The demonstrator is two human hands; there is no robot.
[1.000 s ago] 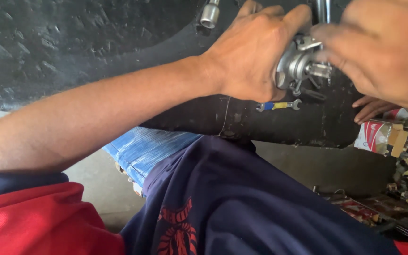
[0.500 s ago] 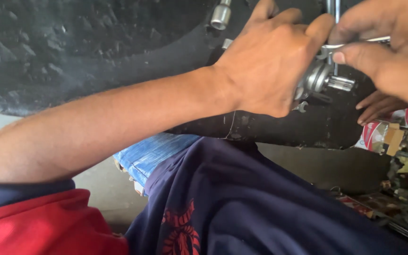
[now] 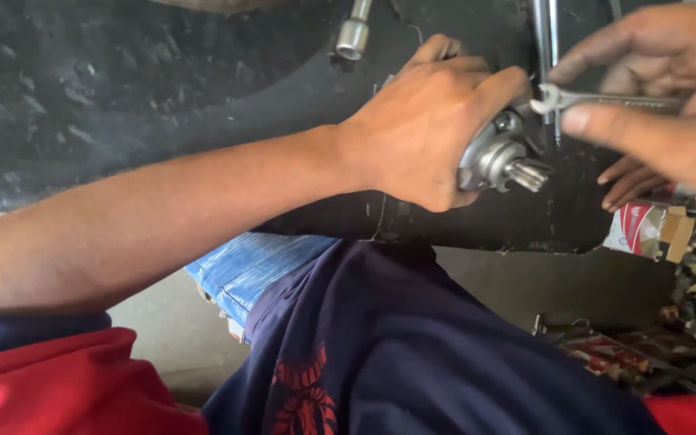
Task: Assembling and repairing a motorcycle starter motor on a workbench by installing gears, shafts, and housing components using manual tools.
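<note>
left hand point(image 3: 428, 129) grips metal shaft part point(image 3: 497, 159), splined end pointing right | right hand point(image 3: 662, 89) pinches spanner point(image 3: 598, 100), lying level

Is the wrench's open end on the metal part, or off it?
Off: the wrench in the right hand sits above the metal part.

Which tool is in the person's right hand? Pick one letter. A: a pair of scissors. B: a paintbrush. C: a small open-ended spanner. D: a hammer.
C: the right hand pinches a slim metal spanner whose open jaw sits just above the grey splined metal part gripped by the left hand.
</note>
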